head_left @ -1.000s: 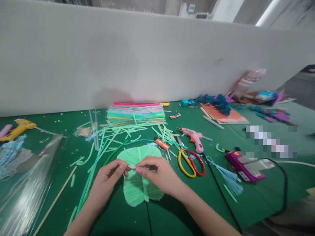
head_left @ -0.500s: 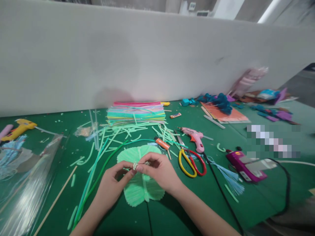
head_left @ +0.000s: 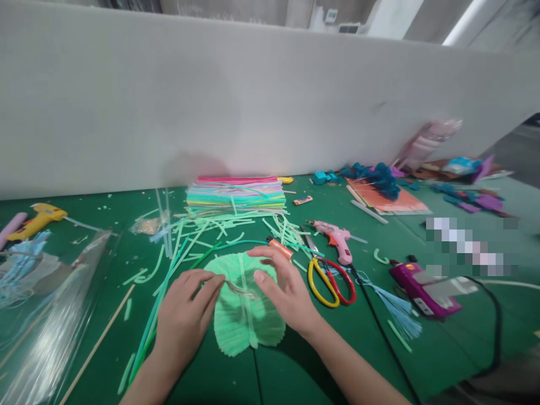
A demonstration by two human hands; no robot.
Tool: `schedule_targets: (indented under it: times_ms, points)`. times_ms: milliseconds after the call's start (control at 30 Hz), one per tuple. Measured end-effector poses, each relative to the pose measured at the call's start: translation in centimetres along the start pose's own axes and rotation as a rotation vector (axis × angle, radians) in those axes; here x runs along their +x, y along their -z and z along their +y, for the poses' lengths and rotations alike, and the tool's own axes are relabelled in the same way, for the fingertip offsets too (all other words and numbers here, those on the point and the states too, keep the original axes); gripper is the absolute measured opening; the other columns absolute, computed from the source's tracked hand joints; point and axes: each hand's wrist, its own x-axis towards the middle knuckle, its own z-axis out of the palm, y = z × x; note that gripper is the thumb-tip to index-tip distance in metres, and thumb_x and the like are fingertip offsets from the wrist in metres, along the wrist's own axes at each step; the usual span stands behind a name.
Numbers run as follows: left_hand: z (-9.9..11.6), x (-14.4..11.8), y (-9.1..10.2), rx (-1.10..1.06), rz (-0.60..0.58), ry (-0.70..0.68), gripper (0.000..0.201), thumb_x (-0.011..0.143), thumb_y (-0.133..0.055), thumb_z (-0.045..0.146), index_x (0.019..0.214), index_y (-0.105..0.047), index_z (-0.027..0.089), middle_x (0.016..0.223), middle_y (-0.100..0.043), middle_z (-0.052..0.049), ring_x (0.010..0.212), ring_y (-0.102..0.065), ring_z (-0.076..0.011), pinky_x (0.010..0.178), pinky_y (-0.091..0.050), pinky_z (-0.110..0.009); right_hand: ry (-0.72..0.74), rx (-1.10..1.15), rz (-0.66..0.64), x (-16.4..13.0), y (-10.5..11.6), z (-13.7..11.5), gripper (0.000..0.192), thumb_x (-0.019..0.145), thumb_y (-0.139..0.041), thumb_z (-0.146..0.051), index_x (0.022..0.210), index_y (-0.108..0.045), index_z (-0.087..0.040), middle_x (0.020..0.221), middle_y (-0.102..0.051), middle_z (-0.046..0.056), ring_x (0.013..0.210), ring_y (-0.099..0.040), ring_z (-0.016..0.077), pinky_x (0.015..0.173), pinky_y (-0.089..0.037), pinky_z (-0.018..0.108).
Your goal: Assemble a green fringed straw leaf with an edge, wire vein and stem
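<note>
My left hand [head_left: 189,306] is pinched on one end of a thin, blurred curved strand [head_left: 241,291]; whether it is wire or thread I cannot tell. The strand reaches rightward over a light green, leaf-like piece [head_left: 232,332] with ridged lobes and a pale middle rib, seemingly made of pipe cleaners. My right hand [head_left: 284,289] hovers over the piece's right side, its thumb and fingers apart, holding nothing. Right of it lie scissors [head_left: 324,281] with one yellow and one red handle, and an orange lighter [head_left: 280,248].
Stacked coloured pipe cleaners [head_left: 236,197] lie at the wall, with green offcuts [head_left: 202,230] before them. A pink glue gun [head_left: 335,239] and a purple device [head_left: 424,292] with cables are on the right. Clear plastic film [head_left: 63,320] and a yellow glue gun [head_left: 37,219] occupy the left.
My hands were together, fingertips around a small pale bundle. They have moved apart: the right has let go and opened, while the left keeps the strand's end, now stretched out and curved.
</note>
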Motion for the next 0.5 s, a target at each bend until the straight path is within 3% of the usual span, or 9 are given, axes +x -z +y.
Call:
schedule_targets:
  times_ms: [100, 200, 367, 500]
  points:
    - [-0.4, 0.1, 0.4, 0.26, 0.064, -0.264, 0.027, 0.082, -0.06, 0.005, 0.106, -0.067, 0.017, 0.1, -0.067, -0.011, 0.099, -0.059, -0.0276, 0.085, -0.045, -0.041, 0.179, -0.201, -0.003, 0.0, 0.0, -0.3, 0.017, 0.087, -0.061, -0.03, 0.101, -0.064, -0.021, 0.103, -0.066, 0.005, 0.103, -0.057, 0.0193, 0.094, -0.041, 0.036]
    - [0.1, 0.2, 0.7, 0.295, 0.082, -0.363, 0.028, 0.081, -0.06, 0.003, 0.105, -0.067, 0.014, 0.102, -0.066, -0.013, 0.101, -0.058, -0.0288, 0.086, -0.044, -0.043, 0.282, -0.408, -0.119, -0.2, -0.8, 0.3, 0.025, 0.082, -0.069, -0.032, 0.104, -0.065, -0.021, 0.1, -0.069, 0.005, 0.101, -0.057, 0.0212, 0.093, -0.039, 0.037]
    - [0.6, 0.3, 0.7, 0.229, 0.073, -0.297, 0.024, 0.08, -0.062, 0.004, 0.102, -0.067, 0.014, 0.095, -0.067, -0.011, 0.1, -0.058, -0.0284, 0.085, -0.045, -0.043, 0.269, -0.495, -0.147, -0.7, -1.6, 1.1, 0.01, 0.092, -0.056, -0.024, 0.095, -0.065, -0.021, 0.086, -0.073, -0.001, 0.076, -0.06, 0.0144, 0.09, -0.037, 0.035]
    - [0.6, 0.3, 0.7, 0.225, 0.072, -0.272, 0.025, 0.079, -0.063, 0.004, 0.101, -0.066, 0.015, 0.096, -0.067, -0.011, 0.101, -0.058, -0.0291, 0.085, -0.045, -0.044, 0.147, -0.527, -0.167, -0.9, -1.5, 0.8, 0.01, 0.092, -0.054, -0.024, 0.09, -0.063, -0.02, 0.085, -0.071, 0.001, 0.082, -0.06, 0.017, 0.085, -0.037, 0.033]
